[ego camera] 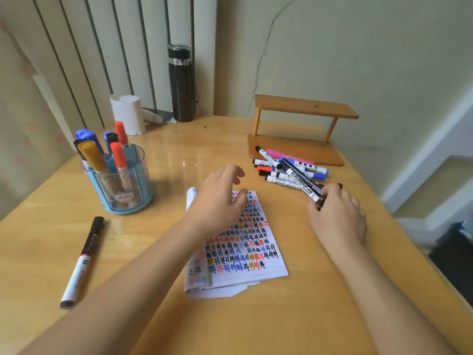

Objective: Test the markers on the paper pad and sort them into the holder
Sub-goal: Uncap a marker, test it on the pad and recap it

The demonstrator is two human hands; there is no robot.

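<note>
Fingers (329,193) of right hand (337,219) grip marker (299,178) (holder (135,185) holds capped markers (118,156)).

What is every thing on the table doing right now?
Paper pad, open, page full of marks.
Left hand, open, hovering over the paper pad.
Right hand, grips a black marker.
Holder, upright, markers standing inside.
Lone marker, lying flat, capped.
Marker pile, lying loose, crisscrossed.
Bottle, upright, lid on.

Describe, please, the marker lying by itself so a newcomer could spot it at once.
On the table, find the blue holder at the left. In front of it, nearer the person, a lone marker lies flat. Unlike the holder's upright markers and the piled ones, it lies alone, black-capped.
</note>
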